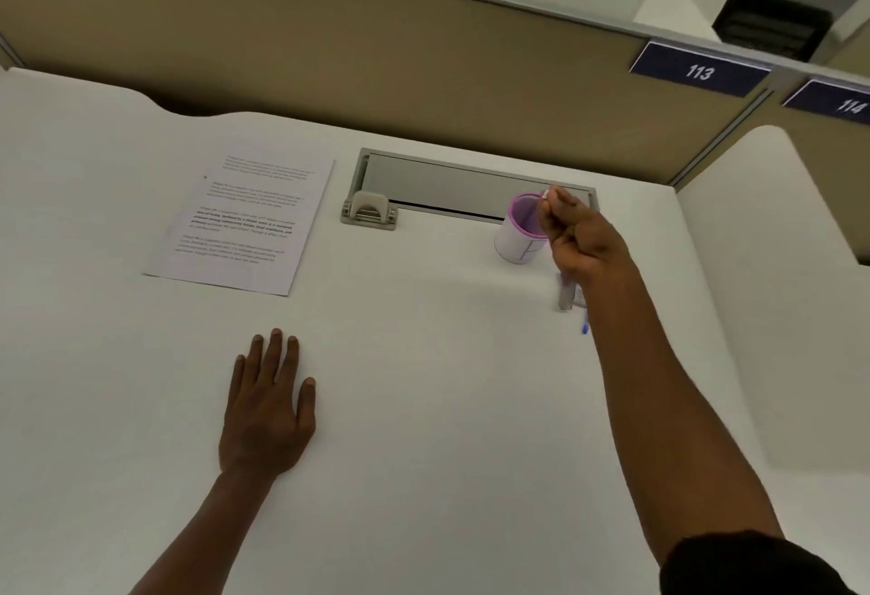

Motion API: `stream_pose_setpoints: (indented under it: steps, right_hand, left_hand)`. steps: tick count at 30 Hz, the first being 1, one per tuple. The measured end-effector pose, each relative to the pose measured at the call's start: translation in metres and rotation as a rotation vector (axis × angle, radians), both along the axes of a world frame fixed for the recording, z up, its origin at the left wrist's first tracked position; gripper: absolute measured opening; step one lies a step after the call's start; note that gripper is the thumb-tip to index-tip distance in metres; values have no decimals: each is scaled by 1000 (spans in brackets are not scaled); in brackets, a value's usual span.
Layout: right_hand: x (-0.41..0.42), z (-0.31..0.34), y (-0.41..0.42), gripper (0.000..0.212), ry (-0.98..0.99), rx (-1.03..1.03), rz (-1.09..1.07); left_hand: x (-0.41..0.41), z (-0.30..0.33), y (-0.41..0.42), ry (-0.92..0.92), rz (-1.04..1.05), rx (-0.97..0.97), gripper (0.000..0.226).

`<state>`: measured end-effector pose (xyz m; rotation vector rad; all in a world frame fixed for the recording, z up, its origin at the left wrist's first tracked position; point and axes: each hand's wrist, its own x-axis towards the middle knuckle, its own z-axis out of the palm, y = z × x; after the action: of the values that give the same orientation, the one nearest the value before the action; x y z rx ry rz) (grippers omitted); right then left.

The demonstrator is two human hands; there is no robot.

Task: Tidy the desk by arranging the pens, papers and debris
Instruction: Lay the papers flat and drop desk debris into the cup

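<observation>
Head view: my right hand (576, 236) pinches a small pale scrap, too small to identify, above the purple-rimmed cup (520, 229). Light, crumply; fingertip pinch suffices. Left hand (266, 406) spread flat on the desk (423, 382). Papers (242, 218) lie far left; blue pen (585, 323) beside my wrist.

Right hand (576, 241) pinching pens (567, 295) beside cup (522, 232), left hand (266, 411) flat on desk (423, 382)

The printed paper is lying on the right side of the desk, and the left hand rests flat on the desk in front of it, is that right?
Not quite. The head view shows the printed paper lying on the left side of the desk, not the right. The left hand does rest flat on the desk in front of it.
</observation>
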<state>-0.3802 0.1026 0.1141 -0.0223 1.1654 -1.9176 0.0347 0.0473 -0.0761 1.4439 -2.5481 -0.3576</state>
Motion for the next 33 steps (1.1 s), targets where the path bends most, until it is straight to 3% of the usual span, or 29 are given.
stream_pose_setpoints:
  steps: [5, 9, 12, 15, 20, 26, 29, 33]
  right_hand:
    - [-53, -10, -28, 14, 452, 438, -43]
    - [-60, -29, -38, 15, 1126, 894, 108]
    - [-54, -30, -43, 19, 1529, 1005, 300]
    - [-48, -31, -46, 23, 1737, 1060, 367]
    - [-42, -32, -47, 17, 1884, 1025, 311]
    - [-40, -42, -46, 25, 1869, 1085, 449]
    - [-35, -42, -41, 23, 1825, 971, 319]
    - [-2, -40, -22, 23, 1600, 758, -29]
  left_hand:
    - [-3, 8, 2, -5, 8, 1, 67]
    - [-2, 9, 2, 1, 11, -1, 66]
    - [-3, 9, 2, 3, 9, -7, 66]
    - [-2, 6, 1, 8, 8, -7, 66]
    - [-3, 8, 2, 4, 6, 0, 65]
    - [0, 1, 0, -9, 2, -17, 64]
    - [-2, 2, 1, -14, 3, -11, 64]
    - [-2, 7, 2, -7, 1, -7, 64]
